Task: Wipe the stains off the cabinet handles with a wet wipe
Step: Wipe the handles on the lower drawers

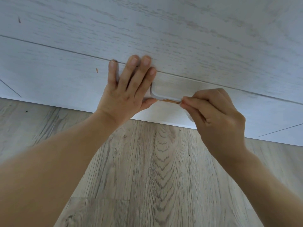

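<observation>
Left hand (129,89) lies flat, fingers spread straight on the cabinet front (196,46), thumb touching the left end of the white handle (161,95). Right hand (216,115) pinches a white wet wipe (190,117) against the handle's right end. Orange-brown stain (168,101) sits between both grips. Wood floor (155,177) below.

Head view, looking forward and steeply down, close to a cabinet front.

The single camera sits above and behind both forearms, which enter from the bottom edge and reach away from it. It faces the pale wood-grain cabinet front (180,38), filling the upper half, with the plank floor (155,169) below. The wide lens bends the panel seams and seems to tilt the cabinet's base line. It is near enough to show wood grain. No second view exists to share anything.
</observation>
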Available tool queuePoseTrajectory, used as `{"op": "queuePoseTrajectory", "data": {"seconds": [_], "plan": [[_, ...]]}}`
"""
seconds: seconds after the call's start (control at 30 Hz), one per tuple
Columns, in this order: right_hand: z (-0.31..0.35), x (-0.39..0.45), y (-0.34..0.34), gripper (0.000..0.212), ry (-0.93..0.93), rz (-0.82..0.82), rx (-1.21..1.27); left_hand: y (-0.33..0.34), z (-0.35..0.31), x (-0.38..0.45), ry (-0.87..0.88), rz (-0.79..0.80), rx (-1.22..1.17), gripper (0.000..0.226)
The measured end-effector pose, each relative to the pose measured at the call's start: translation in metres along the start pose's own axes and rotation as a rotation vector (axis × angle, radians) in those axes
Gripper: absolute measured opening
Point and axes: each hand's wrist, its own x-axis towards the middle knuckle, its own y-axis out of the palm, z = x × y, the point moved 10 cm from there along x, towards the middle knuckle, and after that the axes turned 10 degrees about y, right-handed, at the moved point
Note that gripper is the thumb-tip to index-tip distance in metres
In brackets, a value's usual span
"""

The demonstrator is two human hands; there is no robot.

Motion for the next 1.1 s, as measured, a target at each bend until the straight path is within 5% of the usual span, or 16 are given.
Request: {"op": "queuePoseTrajectory", "data": {"seconds": [1.1], "plan": [[0.017,0.008,0.009,0.006,-0.005,0.049,-0.009,-0.002,0.004,-0.005,0.067,0.02,-0.004,0.09]]}}
